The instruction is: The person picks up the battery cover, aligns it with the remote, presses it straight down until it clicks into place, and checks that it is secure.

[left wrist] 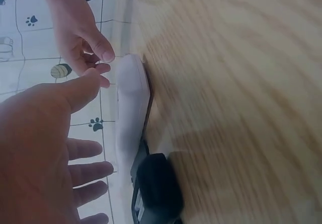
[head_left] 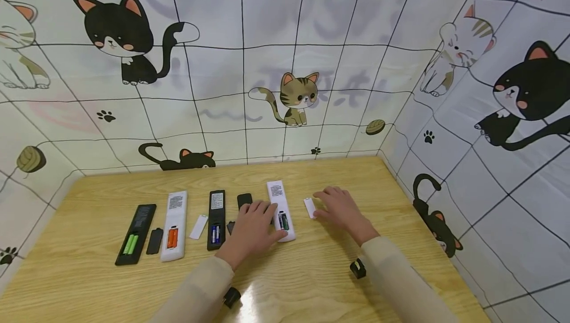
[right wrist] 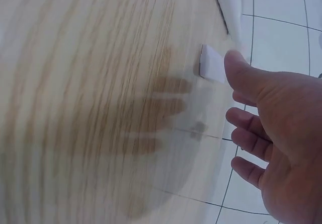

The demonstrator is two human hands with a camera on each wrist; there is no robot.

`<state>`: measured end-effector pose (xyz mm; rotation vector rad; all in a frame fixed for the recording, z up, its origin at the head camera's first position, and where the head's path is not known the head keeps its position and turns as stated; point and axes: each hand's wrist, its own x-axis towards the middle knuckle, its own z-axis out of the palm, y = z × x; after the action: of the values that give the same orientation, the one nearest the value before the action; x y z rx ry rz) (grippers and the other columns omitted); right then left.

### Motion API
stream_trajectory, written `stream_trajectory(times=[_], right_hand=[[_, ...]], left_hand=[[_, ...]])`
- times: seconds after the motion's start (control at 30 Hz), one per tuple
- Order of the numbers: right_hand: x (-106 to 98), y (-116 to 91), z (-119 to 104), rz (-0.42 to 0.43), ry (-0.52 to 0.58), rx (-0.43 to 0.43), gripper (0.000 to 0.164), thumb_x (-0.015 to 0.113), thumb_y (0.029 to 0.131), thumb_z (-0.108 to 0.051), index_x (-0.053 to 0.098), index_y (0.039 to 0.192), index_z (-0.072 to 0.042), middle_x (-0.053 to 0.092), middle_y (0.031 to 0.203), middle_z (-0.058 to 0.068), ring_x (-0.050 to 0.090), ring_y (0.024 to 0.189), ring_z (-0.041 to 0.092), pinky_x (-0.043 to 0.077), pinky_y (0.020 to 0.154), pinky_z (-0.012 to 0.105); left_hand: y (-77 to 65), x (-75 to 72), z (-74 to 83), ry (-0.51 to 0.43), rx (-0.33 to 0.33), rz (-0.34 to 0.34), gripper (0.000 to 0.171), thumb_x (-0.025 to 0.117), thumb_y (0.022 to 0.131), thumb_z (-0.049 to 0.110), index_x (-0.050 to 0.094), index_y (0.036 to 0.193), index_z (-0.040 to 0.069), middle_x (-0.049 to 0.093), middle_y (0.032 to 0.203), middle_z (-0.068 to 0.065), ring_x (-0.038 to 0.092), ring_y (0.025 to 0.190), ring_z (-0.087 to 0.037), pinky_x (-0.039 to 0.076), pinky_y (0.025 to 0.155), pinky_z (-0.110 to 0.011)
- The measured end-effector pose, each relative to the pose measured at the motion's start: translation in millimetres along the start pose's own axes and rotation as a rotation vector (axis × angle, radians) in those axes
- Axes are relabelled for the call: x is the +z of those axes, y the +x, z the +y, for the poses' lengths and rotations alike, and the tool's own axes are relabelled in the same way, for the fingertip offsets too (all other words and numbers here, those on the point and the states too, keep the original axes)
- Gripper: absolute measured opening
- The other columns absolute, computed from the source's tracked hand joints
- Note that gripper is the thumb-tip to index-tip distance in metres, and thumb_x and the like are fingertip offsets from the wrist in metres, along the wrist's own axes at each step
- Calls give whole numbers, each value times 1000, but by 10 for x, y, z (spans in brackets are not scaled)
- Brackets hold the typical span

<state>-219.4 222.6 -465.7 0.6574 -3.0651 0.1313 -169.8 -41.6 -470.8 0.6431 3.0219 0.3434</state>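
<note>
In the head view, a white remote control (head_left: pixel 277 192) lies face down, its battery bay uncovered with dark green batteries inside. My left hand (head_left: pixel 251 229) hovers at its left side, fingers spread and thumb near its lower end, gripping nothing. Beneath that hand a black remote control (head_left: pixel 244 199) is mostly hidden, and a small black piece (head_left: pixel 230 227) shows at its left. To the right of the white remote is a white battery cover (head_left: pixel 309 207). My right hand (head_left: pixel 340 209) is beside this cover with loosely bent fingers; the right wrist view shows thumb and fingers apart near the cover (right wrist: pixel 211 63).
Leftward lie a black remote with green batteries (head_left: pixel 142 219), a black cover (head_left: pixel 154 241), a white remote with orange batteries (head_left: pixel 177 204), a white cover (head_left: pixel 198 227) and a black remote with blue batteries (head_left: pixel 217 202). A cat-print cloth (head_left: pixel 213 75) borders the wooden table (head_left: pixel 294 283).
</note>
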Motion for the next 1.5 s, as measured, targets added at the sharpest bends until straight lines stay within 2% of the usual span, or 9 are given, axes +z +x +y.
stream_trajectory(times=[0.23, 0.43, 0.6, 0.7, 0.9, 1.1, 1.23, 1.37, 1.5], right_hand=[[27, 94, -44, -32, 10, 12, 51, 70, 88, -40, 59, 132, -15, 59, 121, 8, 53, 117, 31, 41, 100, 53], [40, 143, -60, -59, -4, 22, 53, 69, 88, -42, 58, 134, -17, 59, 122, 8, 54, 117, 30, 42, 99, 52], [57, 176, -50, -64, -1, 17, 52, 69, 88, -43, 59, 133, -19, 60, 121, 7, 54, 115, 29, 43, 97, 52], [63, 201, -53, -72, 10, 18, 51, 70, 87, -42, 60, 131, -19, 61, 119, 7, 55, 113, 29, 44, 95, 52], [102, 224, -76, -90, 23, 29, 53, 72, 85, -42, 60, 131, -19, 62, 120, 9, 56, 112, 31, 43, 96, 52], [151, 228, -83, -80, 17, 21, 56, 71, 85, -43, 58, 135, -21, 62, 122, 9, 56, 116, 31, 43, 98, 54], [155, 240, -93, -92, 9, 15, 54, 71, 85, -43, 59, 134, -24, 62, 118, 7, 56, 112, 29, 44, 95, 52], [121, 251, -119, -97, 16, 9, 50, 71, 86, -43, 61, 130, -24, 62, 114, 6, 56, 107, 27, 45, 92, 50], [102, 262, -125, -111, 22, 27, 46, 73, 85, -41, 63, 126, -22, 63, 115, 5, 57, 107, 27, 44, 93, 50]], left_hand=[[120, 34, 21, -25, -59, -50, 88, 51, 87, 71, 37, 149, 12, 43, 150, -9, 36, 141, -29, 25, 113, -55], [177, 70, 20, -50, -91, -68, 97, 50, 81, 79, 34, 151, 13, 41, 152, -11, 34, 143, -30, 23, 114, -57], [268, 91, 28, -103, -144, -41, 88, 46, 89, 71, 34, 151, 9, 41, 152, -13, 33, 143, -32, 23, 115, -57], [341, 79, 50, -99, -192, -36, 80, 43, 94, 66, 37, 149, 8, 46, 149, -12, 35, 142, -32, 24, 114, -56], [514, 97, 114, -71, -306, -9, 69, 46, 95, 60, 49, 137, 5, 58, 133, -16, 45, 130, -34, 31, 107, -55], [678, 140, 195, -35, -438, -1, 79, 49, 91, 66, 50, 137, 2, 60, 128, -17, 49, 123, -36, 34, 106, -55], [738, 137, 243, -11, -479, -12, 84, 53, 89, 67, 48, 138, -1, 60, 128, -20, 52, 122, -36, 37, 105, -53], [799, 130, 233, 16, -500, -20, 84, 59, 85, 66, 52, 135, -1, 64, 121, -19, 59, 113, -35, 44, 99, -50], [835, 93, 229, -37, -529, -29, 77, 64, 82, 65, 58, 125, 1, 68, 105, -17, 63, 99, -33, 48, 92, -48]])
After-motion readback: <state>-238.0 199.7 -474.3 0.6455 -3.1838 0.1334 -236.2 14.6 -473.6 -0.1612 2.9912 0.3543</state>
